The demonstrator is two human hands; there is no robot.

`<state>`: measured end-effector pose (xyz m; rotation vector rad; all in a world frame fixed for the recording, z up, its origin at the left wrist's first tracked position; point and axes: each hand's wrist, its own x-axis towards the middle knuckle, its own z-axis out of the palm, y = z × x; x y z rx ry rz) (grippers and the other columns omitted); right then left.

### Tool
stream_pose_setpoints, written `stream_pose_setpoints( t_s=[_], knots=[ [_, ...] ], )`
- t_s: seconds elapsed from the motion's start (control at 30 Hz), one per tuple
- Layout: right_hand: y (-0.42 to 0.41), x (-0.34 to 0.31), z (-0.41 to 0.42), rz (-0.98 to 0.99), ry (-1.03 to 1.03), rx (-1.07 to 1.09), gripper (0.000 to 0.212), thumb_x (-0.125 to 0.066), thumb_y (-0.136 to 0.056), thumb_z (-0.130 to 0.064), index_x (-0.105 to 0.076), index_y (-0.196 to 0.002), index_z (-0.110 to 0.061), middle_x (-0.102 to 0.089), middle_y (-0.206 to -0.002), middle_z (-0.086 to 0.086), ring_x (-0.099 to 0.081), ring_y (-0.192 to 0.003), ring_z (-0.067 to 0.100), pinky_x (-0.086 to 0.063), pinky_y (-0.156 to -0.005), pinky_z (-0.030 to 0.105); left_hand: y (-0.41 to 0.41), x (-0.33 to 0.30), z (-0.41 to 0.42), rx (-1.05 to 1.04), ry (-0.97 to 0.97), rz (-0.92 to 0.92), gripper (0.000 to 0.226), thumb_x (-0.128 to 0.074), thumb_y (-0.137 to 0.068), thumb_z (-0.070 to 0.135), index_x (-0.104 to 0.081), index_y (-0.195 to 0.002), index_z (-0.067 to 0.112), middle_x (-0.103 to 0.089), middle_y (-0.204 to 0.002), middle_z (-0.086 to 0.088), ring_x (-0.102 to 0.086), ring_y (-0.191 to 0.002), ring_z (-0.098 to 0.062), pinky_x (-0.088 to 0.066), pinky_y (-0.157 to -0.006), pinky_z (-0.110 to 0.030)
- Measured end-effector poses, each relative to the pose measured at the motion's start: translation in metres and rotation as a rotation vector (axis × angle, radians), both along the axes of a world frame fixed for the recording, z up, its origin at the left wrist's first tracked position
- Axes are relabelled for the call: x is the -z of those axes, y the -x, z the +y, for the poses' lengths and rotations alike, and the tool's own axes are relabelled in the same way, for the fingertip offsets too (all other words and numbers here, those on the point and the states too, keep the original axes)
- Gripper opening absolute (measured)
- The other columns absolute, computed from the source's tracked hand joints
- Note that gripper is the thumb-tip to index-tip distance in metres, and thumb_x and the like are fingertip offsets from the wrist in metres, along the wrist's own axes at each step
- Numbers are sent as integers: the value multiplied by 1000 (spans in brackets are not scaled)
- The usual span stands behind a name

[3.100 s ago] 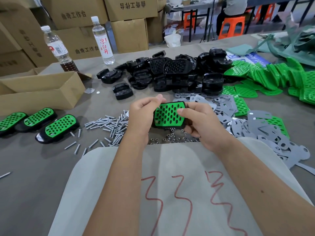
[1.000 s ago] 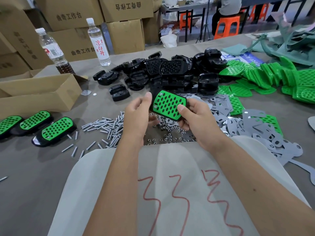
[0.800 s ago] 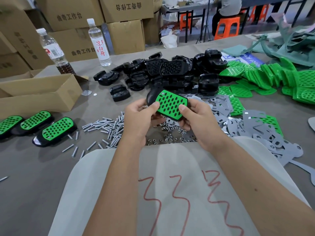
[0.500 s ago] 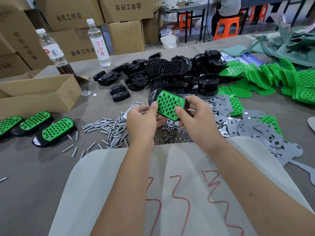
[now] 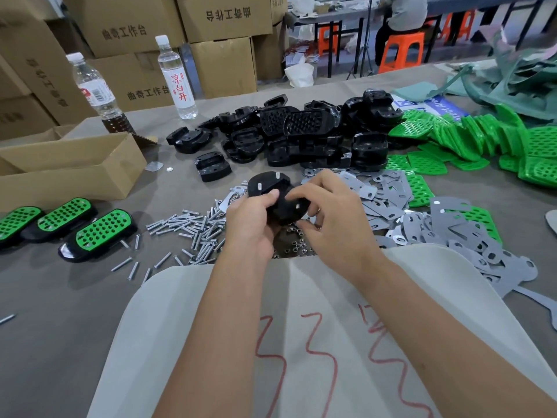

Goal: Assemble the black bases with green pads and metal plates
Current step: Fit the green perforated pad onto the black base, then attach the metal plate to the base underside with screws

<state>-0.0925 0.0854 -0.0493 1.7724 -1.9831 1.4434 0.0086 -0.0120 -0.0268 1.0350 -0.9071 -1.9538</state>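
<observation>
An open cardboard box [image 5: 72, 173] sits at the left of a grey worktable [image 5: 60, 297], its flaps up; its inside cannot be seen from this angle. Two plastic bottles stand behind it: one [image 5: 96, 95] with dark liquid at the bottom, the other [image 5: 177, 79] clear with a red-lettered label. Sealed cartons [image 5: 144, 40] are stacked along the far edge.

At centre, a person holds a black base [image 5: 278, 196] just above the table with its underside facing up, three pale screw tips [image 5: 277, 175] poking through it. The left hand [image 5: 250, 224] grips the base from the near left side, thumb curled over its top edge. The right hand [image 5: 328, 218] closes on its right end, forefinger bent across the top and remaining fingers tucked below. The green pad on this piece is not visible from this side.

Loose screws [image 5: 193, 227] lie scattered to the left of the hands, and small nuts [image 5: 295, 245] lie directly beneath them. Grey metal plates [image 5: 422, 224] spread to the right, partly over green pads [image 5: 470, 140] heaped further back. A pile of black bases [image 5: 301, 134] fills the middle of the table. Three finished assemblies [image 5: 102, 230], green pad set in black base, lie side by side at the near left. A pale cloth [image 5: 301, 357] with red scrawls covers the near edge under the forearms.
</observation>
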Motion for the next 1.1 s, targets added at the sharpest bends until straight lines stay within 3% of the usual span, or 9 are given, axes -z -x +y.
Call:
stream_pose_setpoints(
  t_s=[0.07,0.23,0.33,0.47,0.53,0.6,0.73,1.0,1.1],
  knots=[
    [-1,-1,0,-20,2,-52,52,-70,-69,16,-72,-109,-18,-53,-98,-2,-55,-77,14,-50,-64,25,0,1,-2,-37,-1,22,30,-64,-94,-2,-67,-124,0,-75,-113,-22,-72,-90,-35,-63,-74,-44],
    [-2,-3,0,-217,99,-70,41,-60,-83,9,-71,-113,-15,-63,-102,2,-65,-83,16,-53,-64,26,-1,5,-5,-92,67,73,26,-65,-90,-10,-71,-103,13,-76,-102,-16,-73,-86,-31,-65,-73,-46],
    [1,-3,-1,-490,49,-24,22,-65,-95,-8,-67,-115,-18,-66,-98,2,-68,-82,22,-59,-69,40,0,5,-5,-67,61,93,25,-67,-90,-9,-72,-100,13,-78,-92,-10,-75,-80,-27,-64,-62,-41],
    [5,-2,-2,-848,-103,-140,12,-60,-104,-24,-67,-108,-15,-74,-93,11,-71,-71,26,-62,-66,48,2,6,-2,-38,84,108,25,-70,-90,-6,-74,-104,13,-78,-102,-16,-76,-86,-33,-63,-67,-48],
    [7,-1,-3,-895,-105,-204,9,-65,-102,-18,-69,-105,-11,-76,-86,10,-71,-69,25,-59,-63,37,3,5,0,-31,101,121,24,-70,-90,-6,-75,-101,15,-78,-102,-18,-75,-87,-38,-62,-66,-54],
    [10,-1,-3,-946,-81,-252,4,-68,-99,-11,-72,-101,-12,-76,-82,8,-71,-69,24,-57,-63,30,4,4,2,-44,143,117,24,-71,-89,-6,-75,-97,16,-78,-105,-19,-75,-96,-42,-61,-77,-63],
    [15,0,-1,-1047,-119,-292,9,-70,-99,-13,-71,-107,-13,-77,-87,11,-70,-72,24,-58,-71,34,6,3,4,-82,222,92,27,-72,-88,-7,-75,-96,18,-79,-104,-10,-74,-99,-34,-58,-93,-62],
    [15,0,-2,-1090,-81,-240,17,-71,-97,-7,-69,-114,-4,-75,-88,13,-66,-73,24,-57,-80,41,8,4,7,-109,307,27,24,-74,-88,-5,-75,-96,18,-79,-102,-12,-73,-103,-41,-61,-88,-59],
    [16,1,-2,-1061,-50,-213,19,-71,-96,-5,-72,-115,-4,-76,-88,11,-67,-75,19,-58,-80,35,7,4,8,-67,288,-6,15,-76,-90,3,-74,-98,16,-80,-100,-10,-77,-94,-32,-64,-78,-47]
  ],
)
